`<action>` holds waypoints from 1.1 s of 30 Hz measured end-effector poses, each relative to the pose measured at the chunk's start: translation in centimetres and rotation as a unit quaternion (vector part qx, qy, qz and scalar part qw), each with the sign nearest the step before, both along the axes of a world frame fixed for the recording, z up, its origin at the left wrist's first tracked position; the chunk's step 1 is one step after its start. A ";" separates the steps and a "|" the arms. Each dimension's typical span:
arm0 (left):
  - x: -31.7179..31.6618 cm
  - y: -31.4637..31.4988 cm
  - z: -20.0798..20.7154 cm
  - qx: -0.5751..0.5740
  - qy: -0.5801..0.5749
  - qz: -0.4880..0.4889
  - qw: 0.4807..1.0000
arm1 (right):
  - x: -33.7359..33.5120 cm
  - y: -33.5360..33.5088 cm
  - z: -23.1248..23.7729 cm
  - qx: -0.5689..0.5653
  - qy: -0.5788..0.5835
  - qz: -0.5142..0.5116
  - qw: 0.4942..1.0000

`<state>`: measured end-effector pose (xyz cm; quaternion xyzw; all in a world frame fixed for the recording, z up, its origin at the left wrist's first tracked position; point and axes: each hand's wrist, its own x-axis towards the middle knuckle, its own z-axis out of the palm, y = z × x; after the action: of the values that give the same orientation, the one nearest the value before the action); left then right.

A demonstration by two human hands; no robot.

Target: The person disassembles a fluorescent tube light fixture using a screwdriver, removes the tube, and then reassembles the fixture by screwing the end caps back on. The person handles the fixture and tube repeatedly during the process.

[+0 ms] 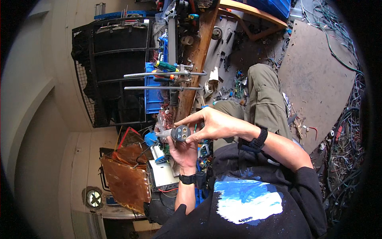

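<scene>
A black round part (182,133) has two brass-coloured sockets on its front face and a grey, tapering piece reaching left behind it. My left hand (184,153) supports it from below, with the fingers partly hidden behind it. From the right, my right hand (209,124) grips the same part, its thumb against the rim near the sockets and its forefinger arched over the top. Both wrists wear black bands. The part is held in the air in front of my torso, beside the bench edge.
Two metal rods (159,75) jut left across the wooden bench edge (199,59), near a green-handled screwdriver (166,66). A blue crate (153,95) stands beside it. A flat board (318,75) and heaped cables (346,167) cover the floor at right. Electronic scraps lie near my knees.
</scene>
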<state>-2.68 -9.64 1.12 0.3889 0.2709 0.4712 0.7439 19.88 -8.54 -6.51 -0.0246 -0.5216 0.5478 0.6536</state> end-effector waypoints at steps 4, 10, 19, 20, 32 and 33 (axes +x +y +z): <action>0.6 -0.2 0.1 -0.013 0.022 0.031 0.999 | -0.1 0.1 -0.1 -0.009 -0.004 0.015 1.000; 1.1 -0.2 0.3 -0.013 0.023 0.031 0.999 | -0.1 0.0 -0.1 -0.005 0.008 0.009 1.000; 0.9 0.3 -0.1 -0.037 0.055 0.005 0.998 | -0.7 0.8 -0.7 -0.005 0.006 0.001 1.000; 0.8 0.4 -0.2 -0.055 0.038 -0.011 0.998 | -0.9 0.9 -0.7 0.014 0.022 -0.032 0.999; 2.0 1.1 -1.2 -0.010 0.164 0.093 0.982 | -0.1 1.4 -1.6 0.017 -0.013 -0.079 0.997; 2.0 1.3 -1.2 -0.032 0.172 0.128 0.976 | -0.1 1.4 -1.7 0.020 -0.015 -0.086 0.996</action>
<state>-0.65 -8.39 -0.11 0.4022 0.4575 0.4790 0.6320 19.76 -7.16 -8.20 -0.0648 -0.5380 0.4786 0.6909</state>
